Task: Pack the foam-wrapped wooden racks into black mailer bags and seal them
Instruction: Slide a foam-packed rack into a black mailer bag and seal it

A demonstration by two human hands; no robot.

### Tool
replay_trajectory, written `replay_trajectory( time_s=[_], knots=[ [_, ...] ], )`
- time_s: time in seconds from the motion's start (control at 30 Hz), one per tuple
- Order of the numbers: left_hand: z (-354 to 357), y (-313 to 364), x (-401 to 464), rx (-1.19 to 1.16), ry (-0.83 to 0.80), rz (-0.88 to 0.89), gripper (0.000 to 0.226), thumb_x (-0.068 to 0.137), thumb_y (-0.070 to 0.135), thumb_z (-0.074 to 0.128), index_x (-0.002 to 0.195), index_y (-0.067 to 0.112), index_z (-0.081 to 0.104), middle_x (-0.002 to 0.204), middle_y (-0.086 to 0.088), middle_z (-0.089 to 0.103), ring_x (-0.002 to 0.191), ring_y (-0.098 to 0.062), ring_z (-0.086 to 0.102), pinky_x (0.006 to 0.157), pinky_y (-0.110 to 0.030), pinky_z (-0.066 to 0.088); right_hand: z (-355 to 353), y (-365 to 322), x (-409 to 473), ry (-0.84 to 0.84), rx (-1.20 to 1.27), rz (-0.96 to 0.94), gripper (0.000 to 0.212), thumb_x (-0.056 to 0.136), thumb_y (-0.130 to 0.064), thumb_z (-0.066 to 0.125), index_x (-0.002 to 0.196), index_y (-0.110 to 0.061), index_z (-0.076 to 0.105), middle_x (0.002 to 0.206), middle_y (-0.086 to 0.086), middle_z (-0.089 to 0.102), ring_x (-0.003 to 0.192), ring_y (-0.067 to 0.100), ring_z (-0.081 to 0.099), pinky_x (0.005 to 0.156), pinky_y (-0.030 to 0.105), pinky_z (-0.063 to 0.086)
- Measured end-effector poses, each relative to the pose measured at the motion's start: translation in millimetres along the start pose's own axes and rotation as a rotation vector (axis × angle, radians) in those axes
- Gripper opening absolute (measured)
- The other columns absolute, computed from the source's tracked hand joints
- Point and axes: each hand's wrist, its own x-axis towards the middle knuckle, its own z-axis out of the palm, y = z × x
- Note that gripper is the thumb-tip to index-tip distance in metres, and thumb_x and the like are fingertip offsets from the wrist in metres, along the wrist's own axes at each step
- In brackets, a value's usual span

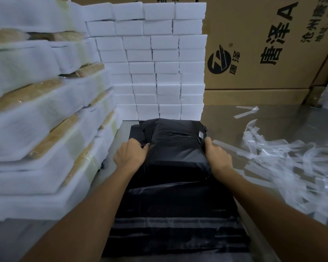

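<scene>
A black mailer bag (175, 148) with a bulky load inside lies in the middle of the table, its far end folded over. My left hand (130, 155) grips the bag's left edge and my right hand (217, 157) grips its right edge. Under it and toward me lies a stack of flat black mailer bags (174, 229). At the left stands a tall pile of foam-wrapped wooden racks (42, 114), with wood showing between the white foam layers.
White foam blocks (159, 59) are stacked like a wall behind the bag. Large printed cardboard boxes (263, 44) stand at the back right. Peeled white adhesive strips (292, 163) litter the grey table (227, 118) at the right.
</scene>
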Motion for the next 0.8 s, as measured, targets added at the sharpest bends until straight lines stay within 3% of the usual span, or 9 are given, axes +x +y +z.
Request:
replay_trajectory(
  time_s=[0.1, 0.2, 0.3, 0.37, 0.47, 0.53, 0.6, 0.67, 0.8],
  knots=[
    [-18, 7, 3, 0.142, 0.044, 0.055, 0.058, 0.083, 0.062, 0.062, 0.117, 0.016, 0.062, 0.113, -0.010, 0.065, 0.102, -0.034, 0.062, 0.069, -0.035, 0.042, -6, 7, 2, -0.037, 0.095, 0.000, 0.016, 0.101, -0.009, 0.042, 0.116, -0.009, 0.047, 0.115, 0.020, 0.063, 0.100, 0.038, 0.060, 0.080, 0.044, 0.047],
    [-38, 8, 10, 0.207, 0.016, -0.037, 0.108, 0.072, 0.068, 0.071, 0.150, 0.008, 0.024, 0.130, -0.013, 0.058, 0.117, -0.034, 0.057, 0.083, -0.040, 0.047, -29, 16, 4, -0.041, 0.286, 0.088, 0.024, 0.097, -0.009, 0.051, 0.119, -0.012, 0.058, 0.120, 0.015, 0.066, 0.110, 0.035, 0.061, 0.096, 0.049, 0.050],
    [-46, 10, 12, 0.092, 0.159, 0.109, 0.048, 0.089, 0.046, 0.062, 0.122, 0.012, 0.054, 0.115, -0.014, 0.064, 0.105, -0.035, 0.060, 0.074, -0.037, 0.041, -56, 12, 0, 0.242, 0.379, 0.169, 0.022, 0.095, -0.011, 0.052, 0.114, -0.017, 0.062, 0.115, 0.007, 0.069, 0.106, 0.030, 0.063, 0.095, 0.048, 0.051],
    [-47, 26, 0, -0.035, 0.246, 0.327, 0.022, 0.094, 0.034, 0.054, 0.101, 0.016, 0.064, 0.101, -0.011, 0.068, 0.095, -0.035, 0.062, 0.069, -0.033, 0.040, -66, -8, -10, 0.368, 0.418, -0.024, 0.018, 0.094, -0.011, 0.054, 0.107, -0.016, 0.065, 0.109, 0.007, 0.070, 0.100, 0.028, 0.064, 0.090, 0.046, 0.052],
    [-37, 55, -22, -0.029, 0.160, 0.619, 0.021, 0.096, 0.028, 0.048, 0.100, 0.019, 0.066, 0.106, -0.007, 0.067, 0.100, -0.032, 0.061, 0.074, -0.037, 0.045, -64, -45, -28, 0.246, 0.336, -0.466, 0.016, 0.097, -0.015, 0.054, 0.107, -0.012, 0.067, 0.108, 0.010, 0.069, 0.099, 0.032, 0.063, 0.087, 0.043, 0.050],
    [-25, 63, -29, 0.043, -0.030, 0.654, 0.034, 0.095, 0.020, 0.045, 0.125, 0.021, 0.061, 0.131, -0.009, 0.059, 0.121, -0.032, 0.054, 0.091, -0.044, 0.046, -54, -55, -32, 0.087, 0.223, -0.597, 0.021, 0.099, -0.016, 0.051, 0.115, -0.008, 0.064, 0.116, 0.012, 0.067, 0.107, 0.034, 0.061, 0.093, 0.046, 0.046],
    [-16, 59, -26, -0.012, -0.159, 0.613, 0.050, 0.098, 0.015, 0.038, 0.147, 0.020, 0.041, 0.154, -0.007, 0.039, 0.142, -0.027, 0.034, 0.110, -0.049, 0.035, -45, -51, -28, 0.014, 0.238, -0.553, 0.027, 0.103, -0.021, 0.046, 0.126, -0.012, 0.058, 0.135, 0.007, 0.059, 0.130, 0.030, 0.050, 0.109, 0.050, 0.036],
    [-9, 55, -19, -0.063, -0.184, 0.626, 0.049, 0.102, 0.017, 0.033, 0.151, 0.019, 0.033, 0.160, -0.001, 0.027, 0.149, -0.017, 0.017, 0.117, -0.047, 0.025, -40, -45, -23, -0.039, 0.332, -0.436, 0.038, 0.106, -0.030, 0.042, 0.142, -0.018, 0.048, 0.158, 0.000, 0.038, 0.152, 0.021, 0.020, 0.122, 0.052, 0.018],
    [-2, 56, -7, -0.161, -0.221, 0.555, 0.048, 0.103, 0.032, 0.038, 0.151, 0.025, 0.035, 0.162, 0.008, 0.019, 0.151, -0.012, 0.003, 0.119, -0.042, 0.017, -33, -44, -10, -0.093, 0.587, -0.286, 0.056, 0.103, -0.037, 0.051, 0.154, -0.020, 0.034, 0.167, -0.006, 0.014, 0.154, 0.016, 0.002, 0.122, 0.039, 0.012]
  ],
)
